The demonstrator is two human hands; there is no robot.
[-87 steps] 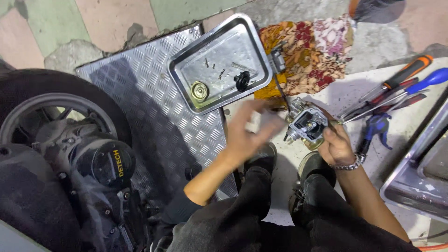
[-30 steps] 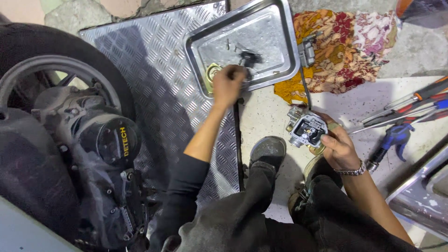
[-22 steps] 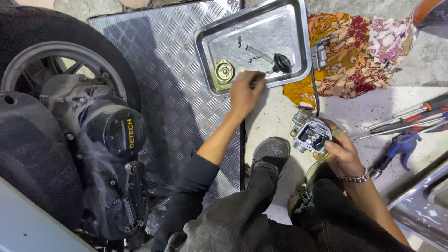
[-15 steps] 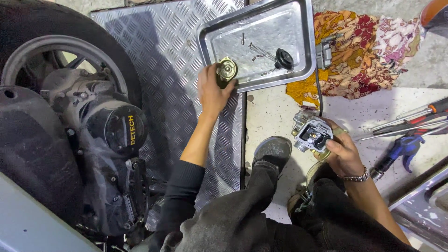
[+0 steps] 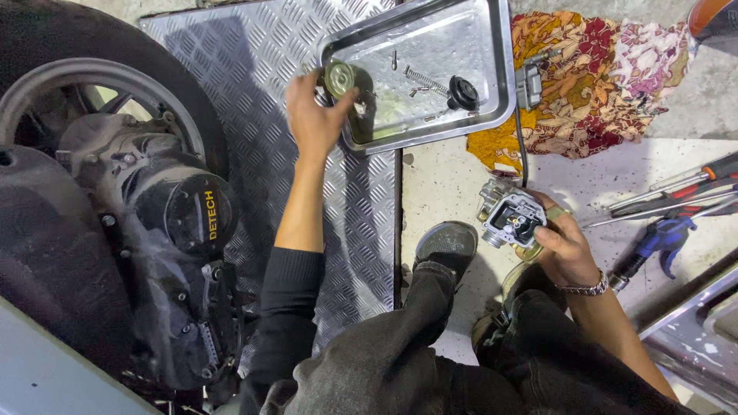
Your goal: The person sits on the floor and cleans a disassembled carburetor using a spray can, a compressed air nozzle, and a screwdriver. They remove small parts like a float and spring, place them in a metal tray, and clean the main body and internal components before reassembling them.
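Bare concrete floor, a sheet of checker plate (image 5: 254,92) laid over it. Largest at left, a scooter's rear wheel (image 5: 100,100) and engine casing (image 5: 181,211), dark and greasy. Next down in size, a patterned rag (image 5: 600,84) and a shallow steel tray (image 5: 500,69) holding a spring, small screws and a black cap (image 5: 463,92). Screwdrivers (image 5: 676,184) lying well apart at right.

Left hand (image 5: 311,123) at the tray's near corner, fingers curled round a round brass-coloured part (image 5: 338,77) — gripped at the rim, lifted just over the tray edge. Right hand (image 5: 565,246) wrapped around a small carburettor body (image 5: 509,217), open face up, held near the shoe.

Best kept level and pinched by the rim only — and the body steady, so nothing tips out.
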